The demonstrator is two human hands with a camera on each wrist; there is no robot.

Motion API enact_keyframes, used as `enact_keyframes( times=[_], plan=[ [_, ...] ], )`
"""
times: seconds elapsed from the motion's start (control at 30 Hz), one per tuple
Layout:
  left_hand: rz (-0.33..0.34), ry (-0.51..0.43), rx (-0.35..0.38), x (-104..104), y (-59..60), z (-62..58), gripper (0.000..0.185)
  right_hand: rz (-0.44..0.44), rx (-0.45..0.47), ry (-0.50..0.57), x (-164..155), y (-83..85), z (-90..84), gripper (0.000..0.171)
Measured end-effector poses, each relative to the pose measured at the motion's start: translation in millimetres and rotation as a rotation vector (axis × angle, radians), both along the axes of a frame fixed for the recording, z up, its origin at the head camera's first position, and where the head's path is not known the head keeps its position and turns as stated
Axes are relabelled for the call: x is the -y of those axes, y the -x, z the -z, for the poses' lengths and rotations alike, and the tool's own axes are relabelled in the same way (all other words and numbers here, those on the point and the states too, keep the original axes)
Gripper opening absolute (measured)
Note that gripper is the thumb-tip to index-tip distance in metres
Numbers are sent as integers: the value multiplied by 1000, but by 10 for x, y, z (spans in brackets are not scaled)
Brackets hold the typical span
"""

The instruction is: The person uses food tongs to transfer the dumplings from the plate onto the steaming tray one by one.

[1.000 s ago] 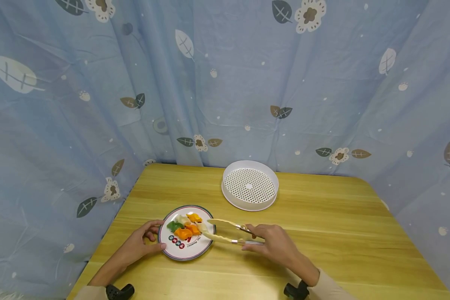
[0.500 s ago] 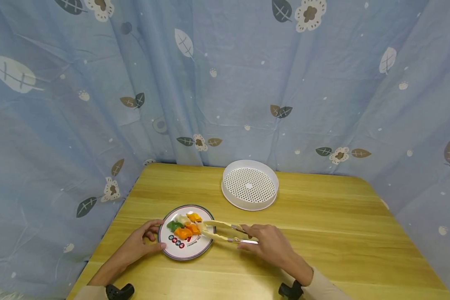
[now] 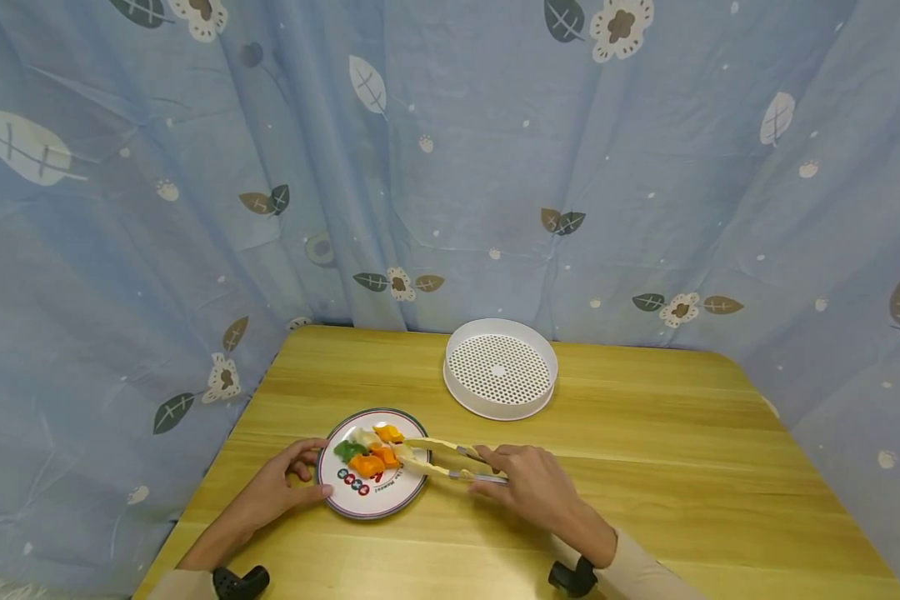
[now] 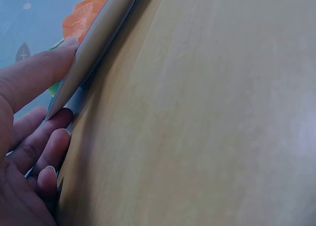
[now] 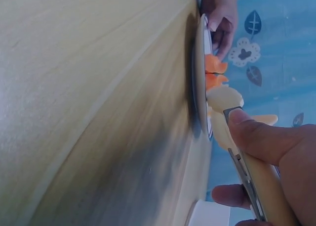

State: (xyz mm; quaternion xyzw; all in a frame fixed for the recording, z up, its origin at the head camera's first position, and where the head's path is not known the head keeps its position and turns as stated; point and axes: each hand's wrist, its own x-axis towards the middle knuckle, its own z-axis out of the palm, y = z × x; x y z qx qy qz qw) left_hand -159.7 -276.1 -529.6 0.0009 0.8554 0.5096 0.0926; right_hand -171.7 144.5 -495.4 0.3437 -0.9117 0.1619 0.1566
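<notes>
A white plate with a dark coloured rim [image 3: 378, 507] sits on the table's left part. On it lie dumpling-shaped pieces: a green one [image 3: 349, 452], several orange ones [image 3: 365, 467] and pale ones [image 3: 362, 437]. My left hand [image 3: 281, 481] pinches the plate's left rim, thumb on top and fingertips at the underside. My right hand [image 3: 536, 487] grips a pair of cream-tipped metal tongs [image 3: 429, 470]. The tongs' tips reach over the plate's right side, around a pale dumpling; whether they squeeze it I cannot tell.
Behind the plate, near the table's far edge, stands a round white steamer tray [image 3: 498, 410] with a holed bottom. A blue patterned curtain [image 3: 480, 167] hangs along the back and sides of the wooden table [image 3: 682, 467].
My right hand has moved left, carrying the tongs' tips further over the plate to the pale dumpling. The left hand and the plate have stayed in place.
</notes>
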Motion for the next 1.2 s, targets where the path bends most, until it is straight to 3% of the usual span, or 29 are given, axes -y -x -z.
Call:
enact_keyframes(
  times=[0.4,0.7,1.2],
  plan=[
    [-3,17,-30,-31,13,-10,75,7,-12,20,-61,-14,-32,50],
    [-2,-10,6,-17,-11,-39,76,-7,-40,90,-139,7,-54,45],
    [-4,-3,3,-3,-6,-18,75,-23,-98,175,-192,55,-123,43]
  ],
)
